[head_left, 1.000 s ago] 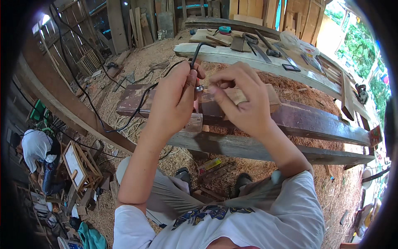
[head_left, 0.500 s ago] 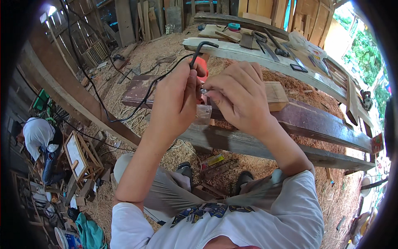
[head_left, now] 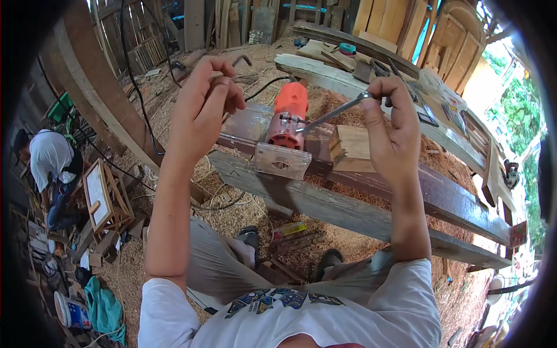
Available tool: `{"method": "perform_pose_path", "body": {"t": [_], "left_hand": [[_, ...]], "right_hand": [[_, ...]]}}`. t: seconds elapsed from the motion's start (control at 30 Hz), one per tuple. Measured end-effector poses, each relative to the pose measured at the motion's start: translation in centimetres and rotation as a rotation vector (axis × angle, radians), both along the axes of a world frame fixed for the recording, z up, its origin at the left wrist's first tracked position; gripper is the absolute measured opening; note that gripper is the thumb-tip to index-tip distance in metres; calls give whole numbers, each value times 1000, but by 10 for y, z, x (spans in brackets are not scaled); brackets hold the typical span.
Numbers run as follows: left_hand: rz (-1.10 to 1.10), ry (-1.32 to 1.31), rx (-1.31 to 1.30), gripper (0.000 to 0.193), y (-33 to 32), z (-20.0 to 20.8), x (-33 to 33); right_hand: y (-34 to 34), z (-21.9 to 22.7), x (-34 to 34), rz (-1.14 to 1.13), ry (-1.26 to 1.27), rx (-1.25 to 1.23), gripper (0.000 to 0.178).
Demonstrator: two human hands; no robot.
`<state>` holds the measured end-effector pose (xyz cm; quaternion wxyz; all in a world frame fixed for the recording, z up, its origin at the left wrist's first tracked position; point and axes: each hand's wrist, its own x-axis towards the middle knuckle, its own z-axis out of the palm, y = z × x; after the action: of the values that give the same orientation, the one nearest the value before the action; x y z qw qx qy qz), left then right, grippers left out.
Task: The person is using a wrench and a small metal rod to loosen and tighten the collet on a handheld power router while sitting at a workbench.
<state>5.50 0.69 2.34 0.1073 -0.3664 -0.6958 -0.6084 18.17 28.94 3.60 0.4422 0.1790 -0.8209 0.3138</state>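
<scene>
left hand point(head_left: 204, 107): curled round dark bent rod point(head_left: 241, 59) | right hand point(head_left: 395, 123): pinching silver wrench point(head_left: 333, 113) | red tool point(head_left: 291, 100) between

a woodworking shop: planks point(head_left: 348, 207), apparently wood shavings point(head_left: 354, 243) underfoot

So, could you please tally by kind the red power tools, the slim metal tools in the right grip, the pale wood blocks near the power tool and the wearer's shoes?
Red power tool: 1
Slim metal tool in the right grip: 1
Pale wood block: 1
Dark shoes: 2
Total: 5
</scene>
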Motion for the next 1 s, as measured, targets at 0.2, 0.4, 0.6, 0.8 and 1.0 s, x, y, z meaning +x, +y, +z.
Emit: {"method": "perform_pose_path", "body": {"t": [0.2, 0.4, 0.6, 0.8, 1.0], "left_hand": [[-207, -103, 75, 13, -2, -12, -9], [-232, -147, 36, 20, -5, -16, -27], [-119, 23, 1, 12, 7, -32, -41], [-186, -79, -39, 13, 23, -41, -42], [-160, -31, 48, 16, 34, -45, -39]], "right_hand": [[3, -2, -5, -34, 3, -13, 13], [4, -4, -9, -57, 0, 12, 13], [10, -9, -14, 1, -51, -109, 11], [1, -6, -12, 232, -208, -435, 12], [1, -11, -16, 251, -235, -504, 13]]}}
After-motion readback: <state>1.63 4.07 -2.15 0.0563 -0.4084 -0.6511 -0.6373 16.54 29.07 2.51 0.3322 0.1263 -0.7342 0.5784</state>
